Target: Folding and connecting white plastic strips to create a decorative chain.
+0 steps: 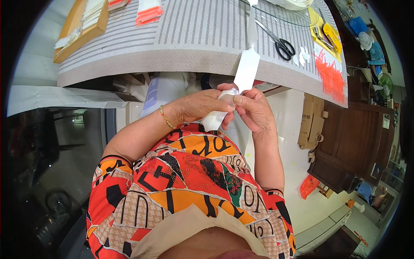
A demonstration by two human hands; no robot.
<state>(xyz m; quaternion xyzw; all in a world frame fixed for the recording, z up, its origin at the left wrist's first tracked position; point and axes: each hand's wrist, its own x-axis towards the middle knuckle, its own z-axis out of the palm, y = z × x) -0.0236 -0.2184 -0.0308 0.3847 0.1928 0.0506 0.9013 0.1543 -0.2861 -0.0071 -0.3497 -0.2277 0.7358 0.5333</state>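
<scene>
White and flat, a long strip (247, 69) is running in the head view from the patterned table (185, 52) over its near edge into the person's two hands, which are working just in front of the chest. The left hand (211, 103) is curling around a folded white piece (214, 120), its thumb and fingers clamping on that thin, creased material; whether this piece and the strip are joined is not showing. The right hand (257, 111) is pinching beside it, thumb and forefinger closing together on the strip's lower end, while its other fingers are partly hiding. The strip is seeming very light, springy along its length yet bending easily at the narrow neck, and its smooth face is probably offering little grip. The folded piece is looking softer and likelier to crumple or tear, so a gentle hold on its edges or doubled fold is appearing safest, while the strip is best suiting a flat pinch across its wide part, away from the neck. Black-handled scissors (284, 48) and a pile of orange-red strands (330, 77) are lying on the table, to the right.
</scene>
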